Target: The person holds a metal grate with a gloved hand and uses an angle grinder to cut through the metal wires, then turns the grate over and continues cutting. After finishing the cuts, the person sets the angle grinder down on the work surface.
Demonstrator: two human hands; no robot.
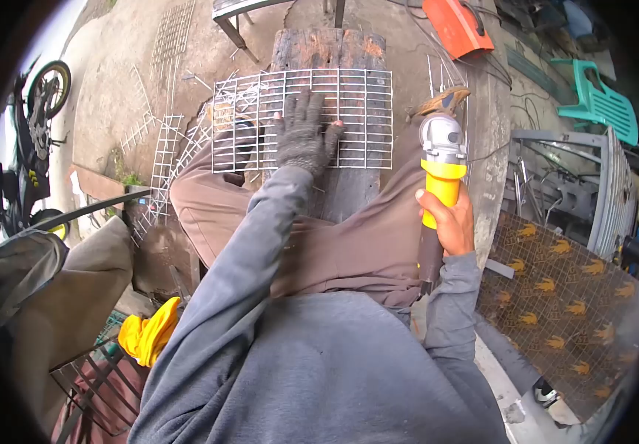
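Observation:
A wire mesh panel (365, 118) lies across a worn wooden bench (315, 46). My left hand (304, 133), in a dark grey glove with bare fingertips showing, rests on the mesh with its fingers spread. Bare and to the right of the mesh, my right hand (451, 218) is wrapped round the yellow body of an angle grinder (444, 174). The grinder's silver head points away from me, and its dark rear end hangs toward my lap. No cutting disc can be made out clearly.
Cut mesh strips (165, 159) and wire scraps lie left of the bench. An orange metal case (458, 28) is at the upper right, near cables. Further right are a green plastic chair (599, 100) and a patterned board (556, 296). A yellow cloth (149, 333) hangs lower left.

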